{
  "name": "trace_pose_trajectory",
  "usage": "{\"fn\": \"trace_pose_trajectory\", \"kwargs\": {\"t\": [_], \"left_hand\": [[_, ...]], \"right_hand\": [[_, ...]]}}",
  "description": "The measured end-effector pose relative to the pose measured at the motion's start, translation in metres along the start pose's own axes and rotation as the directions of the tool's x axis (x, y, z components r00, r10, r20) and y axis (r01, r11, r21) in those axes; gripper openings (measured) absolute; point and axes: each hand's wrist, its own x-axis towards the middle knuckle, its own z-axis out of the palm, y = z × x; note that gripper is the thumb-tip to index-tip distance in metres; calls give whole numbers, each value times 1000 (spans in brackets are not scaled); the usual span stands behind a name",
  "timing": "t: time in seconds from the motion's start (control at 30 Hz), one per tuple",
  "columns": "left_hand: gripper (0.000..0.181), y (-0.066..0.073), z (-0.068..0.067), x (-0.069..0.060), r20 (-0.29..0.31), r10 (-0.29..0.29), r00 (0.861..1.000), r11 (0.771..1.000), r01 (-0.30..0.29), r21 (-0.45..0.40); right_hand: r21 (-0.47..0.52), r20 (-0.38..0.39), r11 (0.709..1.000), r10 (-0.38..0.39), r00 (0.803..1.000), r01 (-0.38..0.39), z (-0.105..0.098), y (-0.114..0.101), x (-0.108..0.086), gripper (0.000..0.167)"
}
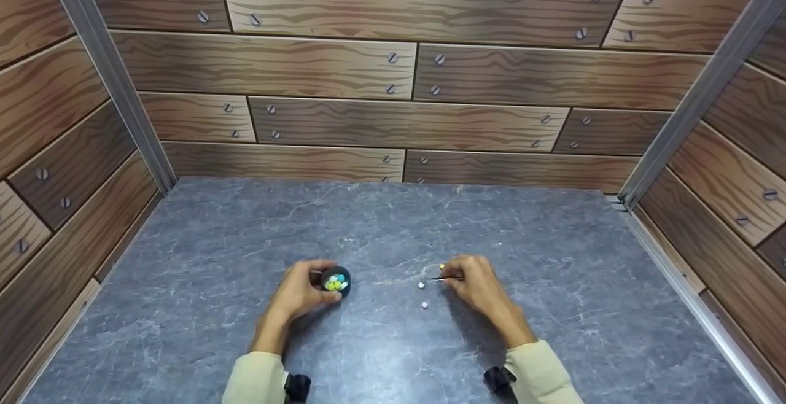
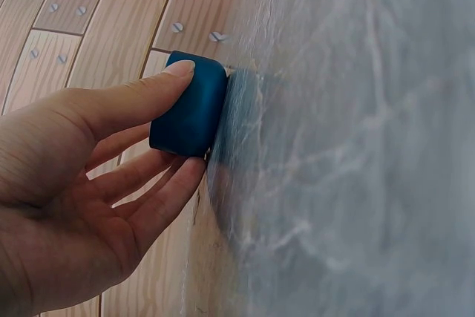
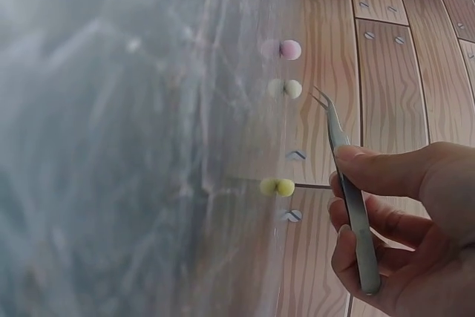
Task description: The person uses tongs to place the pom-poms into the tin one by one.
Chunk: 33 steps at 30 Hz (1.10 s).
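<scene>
My left hand holds a small round cup by its sides, thumb and fingers on opposite sides. In the left wrist view the cup looks dark blue and stands upright on the table. Several yellow, blue and white balls lie inside it. My right hand pinches metal tweezers with bent, slightly parted tips. Those tips point at a white ball, with nothing between them. A pink ball lies nearer me, and a yellow ball lies on the far side of the tweezers.
The grey marbled tabletop is enclosed by wood-patterned walls at the back and both sides. Metal posts stand at the corners. A tiny white speck lies on the table beyond the right hand.
</scene>
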Motion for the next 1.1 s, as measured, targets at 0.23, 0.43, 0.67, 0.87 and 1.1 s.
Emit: {"fn": "trace_pose_trajectory", "kwargs": {"t": [0.23, 0.43, 0.67, 0.87, 1.1], "left_hand": [[58, 0, -1, 0, -6, -18, 1000, 1000, 18, 2], [58, 0, 0, 1, -9, -30, 1000, 1000, 30, -2], [59, 0, 0, 0, -4, -40, 999, 999, 40, -3], [59, 0, 0, 0, -6, -37, 999, 999, 37, -3], [59, 0, 1, 0, -1, -37, 999, 999, 37, -7]], "right_hand": [[12, 14, 1000, 6, 1000, -6, 0, 1, 0, 13], [12, 20, 1000, 8, 1000, -8, -1, 0, 1, 15], [6, 24, 1000, 12, 1000, -13, -1, 0, -1, 15], [6, 24, 1000, 13, 1000, -14, -2, 0, -2, 15], [1, 9, 1000, -3, 1000, 3, -2, 0, -2, 15]]}}
